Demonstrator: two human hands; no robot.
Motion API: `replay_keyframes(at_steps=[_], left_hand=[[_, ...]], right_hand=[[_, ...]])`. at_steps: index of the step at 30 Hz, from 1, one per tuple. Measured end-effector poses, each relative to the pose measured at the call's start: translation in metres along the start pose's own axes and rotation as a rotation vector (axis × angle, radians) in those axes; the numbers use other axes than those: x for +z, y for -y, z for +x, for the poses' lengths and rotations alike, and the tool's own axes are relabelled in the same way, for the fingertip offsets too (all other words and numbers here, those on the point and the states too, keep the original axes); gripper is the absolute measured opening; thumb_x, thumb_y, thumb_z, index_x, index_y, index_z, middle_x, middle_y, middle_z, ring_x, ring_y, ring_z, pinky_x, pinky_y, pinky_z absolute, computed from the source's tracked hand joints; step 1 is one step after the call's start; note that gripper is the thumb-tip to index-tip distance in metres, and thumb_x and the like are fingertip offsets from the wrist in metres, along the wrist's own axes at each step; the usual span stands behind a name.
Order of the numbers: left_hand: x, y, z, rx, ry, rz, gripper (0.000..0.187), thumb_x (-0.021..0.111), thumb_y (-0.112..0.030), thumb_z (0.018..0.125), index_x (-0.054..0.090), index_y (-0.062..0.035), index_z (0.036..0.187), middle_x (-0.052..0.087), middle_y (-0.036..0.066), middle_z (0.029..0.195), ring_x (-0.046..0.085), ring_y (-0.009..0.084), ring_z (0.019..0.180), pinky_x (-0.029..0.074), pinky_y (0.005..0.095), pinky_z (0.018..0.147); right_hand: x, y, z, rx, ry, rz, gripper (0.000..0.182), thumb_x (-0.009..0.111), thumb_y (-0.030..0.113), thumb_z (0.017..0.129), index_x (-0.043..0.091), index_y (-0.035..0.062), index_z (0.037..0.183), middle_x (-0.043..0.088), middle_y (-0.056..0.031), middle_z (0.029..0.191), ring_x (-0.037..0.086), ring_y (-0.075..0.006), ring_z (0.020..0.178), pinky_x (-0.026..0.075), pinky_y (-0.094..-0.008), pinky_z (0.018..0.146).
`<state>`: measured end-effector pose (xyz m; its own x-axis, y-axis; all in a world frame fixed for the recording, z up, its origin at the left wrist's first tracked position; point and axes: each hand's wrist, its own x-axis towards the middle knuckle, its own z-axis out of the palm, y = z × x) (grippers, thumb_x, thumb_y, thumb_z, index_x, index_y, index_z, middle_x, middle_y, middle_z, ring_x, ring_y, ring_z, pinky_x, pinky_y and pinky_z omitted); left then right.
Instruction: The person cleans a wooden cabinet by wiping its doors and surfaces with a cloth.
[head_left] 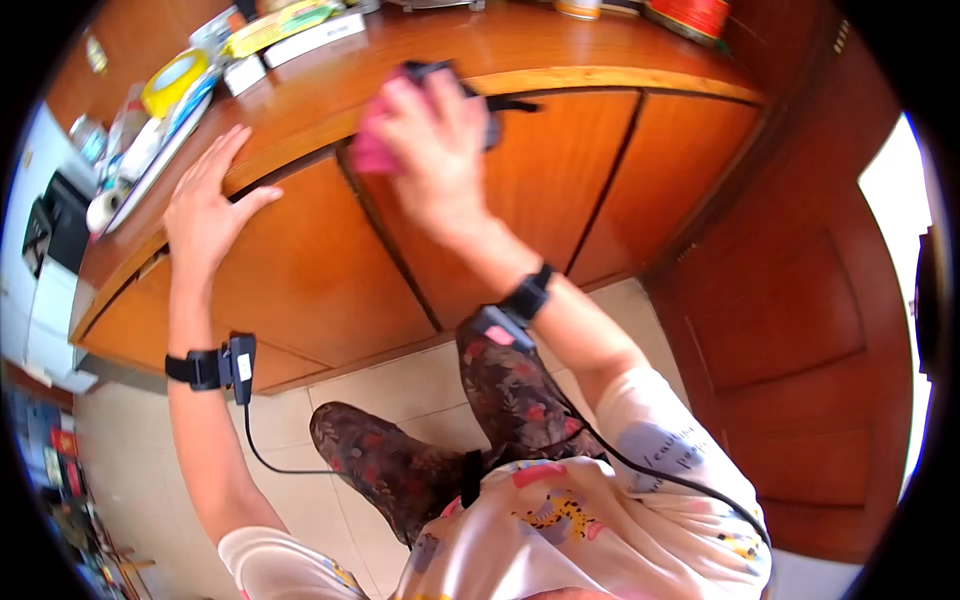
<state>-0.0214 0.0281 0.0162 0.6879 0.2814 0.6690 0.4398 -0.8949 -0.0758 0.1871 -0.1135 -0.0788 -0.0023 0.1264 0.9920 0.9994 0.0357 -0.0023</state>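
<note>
My right hand [437,160] is closed around a pink and black cloth [374,148] at the front edge of the wooden cabinet [540,150]. The hand and cloth are slightly blurred, and a dark strap-like end sticks out to the right. The fingers cover much of the cloth, so its full shape is hidden. On the left, my left hand [203,205] rests open at the cabinet top's edge, fingers stretched forward and thumb apart, holding nothing.
A yellow tape roll [175,82], a white box [315,40] and a yellow packet [280,25] lie toward the back left of the top. A red tin [690,18] stands at the back right. A wooden door [790,370] is to the right.
</note>
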Motion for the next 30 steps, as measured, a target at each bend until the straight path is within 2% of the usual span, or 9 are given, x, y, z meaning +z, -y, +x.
replay_keyframes(at_steps=[4, 9, 13, 17, 19, 23, 27, 29, 30], left_hand=[[-0.005, -0.003, 0.001, 0.026, 0.002, -0.013, 0.072, 0.083, -0.029, 0.066, 0.057, -0.0142, 0.132, 0.057, 0.005, 0.136, 0.052, 0.0241, 0.126, 0.042, 0.0347, 0.104], [-0.004, -0.004, 0.0, -0.024, 0.019, -0.014, 0.073, 0.083, -0.025, 0.066, 0.056, -0.0134, 0.133, 0.057, 0.005, 0.137, 0.053, 0.0248, 0.125, 0.042, 0.0347, 0.104], [-0.004, -0.004, 0.0, -0.036, 0.037, -0.014, 0.072, 0.083, -0.024, 0.066, 0.057, -0.0135, 0.132, 0.057, 0.005, 0.136, 0.053, 0.0247, 0.125, 0.042, 0.0346, 0.104], [-0.004, -0.002, 0.001, -0.031, 0.032, -0.02, 0.072, 0.083, -0.025, 0.066, 0.057, -0.0138, 0.132, 0.057, 0.004, 0.136, 0.054, 0.0248, 0.124, 0.042, 0.0345, 0.104], [-0.004, -0.002, 0.0, -0.017, 0.028, -0.024, 0.073, 0.083, -0.025, 0.066, 0.057, -0.0139, 0.132, 0.057, 0.004, 0.136, 0.054, 0.0249, 0.124, 0.042, 0.0344, 0.104], [-0.006, -0.007, 0.003, -0.03, 0.04, -0.017, 0.073, 0.083, -0.026, 0.065, 0.057, -0.0136, 0.132, 0.057, 0.004, 0.137, 0.054, 0.0251, 0.125, 0.042, 0.0346, 0.103], [-0.004, 0.0, 0.001, -0.013, 0.039, -0.07, 0.073, 0.083, -0.029, 0.067, 0.056, -0.0127, 0.132, 0.057, 0.006, 0.136, 0.053, 0.0255, 0.125, 0.041, 0.0351, 0.104], [-0.001, 0.001, 0.002, 0.031, 0.025, -0.068, 0.072, 0.082, -0.034, 0.069, 0.056, -0.0129, 0.133, 0.057, 0.007, 0.136, 0.053, 0.0256, 0.125, 0.041, 0.035, 0.104], [-0.002, 0.0, 0.001, 0.015, 0.033, -0.046, 0.071, 0.08, -0.039, 0.071, 0.056, -0.0133, 0.133, 0.057, 0.007, 0.136, 0.053, 0.0257, 0.125, 0.042, 0.0354, 0.104]], right_hand=[[-0.009, -0.003, -0.022, -0.183, 0.208, -0.077, 0.053, 0.063, 0.016, 0.079, 0.054, 0.0209, 0.13, 0.049, -0.0001, 0.139, 0.045, -0.0238, 0.127, 0.031, -0.0442, 0.106], [-0.064, -0.079, -0.08, -0.048, 0.344, -0.232, 0.064, 0.074, 0.025, 0.068, 0.055, 0.0242, 0.129, 0.048, 0.0015, 0.14, 0.044, -0.0247, 0.127, 0.029, -0.0469, 0.106], [-0.083, -0.125, -0.1, 0.27, -0.024, -0.257, 0.067, 0.067, 0.019, 0.077, 0.044, 0.0155, 0.14, 0.036, -0.0121, 0.151, 0.024, -0.0393, 0.142, 0.014, -0.0558, 0.114], [-0.056, -0.114, -0.066, 0.713, -0.333, -0.231, 0.072, 0.056, 0.023, 0.088, 0.026, 0.0072, 0.151, 0.016, -0.0171, 0.159, 0.007, -0.0391, 0.148, 0.004, -0.0575, 0.116], [-0.036, -0.088, -0.046, 0.729, -0.353, -0.23, 0.076, 0.059, 0.026, 0.086, 0.025, 0.0098, 0.152, 0.014, -0.0171, 0.16, 0.005, -0.0399, 0.148, 0.002, -0.0593, 0.115], [0.001, -0.022, -0.053, 0.407, -0.043, -0.124, 0.076, 0.068, 0.03, 0.076, 0.04, 0.0186, 0.146, 0.027, -0.0138, 0.156, 0.018, -0.0447, 0.143, 0.006, -0.0625, 0.113], [0.005, -0.004, -0.095, -0.022, 0.229, -0.182, 0.065, 0.073, 0.032, 0.071, 0.056, 0.0229, 0.132, 0.049, -0.0017, 0.14, 0.04, -0.0285, 0.131, 0.014, -0.0551, 0.113], [-0.015, -0.019, -0.103, -0.162, 0.362, -0.081, 0.056, 0.066, 0.02, 0.076, 0.057, 0.0242, 0.131, 0.052, 0.0039, 0.134, 0.049, -0.018, 0.118, 0.036, -0.0401, 0.099], [-0.022, -0.027, -0.109, -0.186, 0.409, -0.043, 0.054, 0.063, 0.016, 0.076, 0.058, 0.0236, 0.129, 0.053, 0.0041, 0.131, 0.051, -0.0193, 0.113, 0.04, -0.0403, 0.095]])
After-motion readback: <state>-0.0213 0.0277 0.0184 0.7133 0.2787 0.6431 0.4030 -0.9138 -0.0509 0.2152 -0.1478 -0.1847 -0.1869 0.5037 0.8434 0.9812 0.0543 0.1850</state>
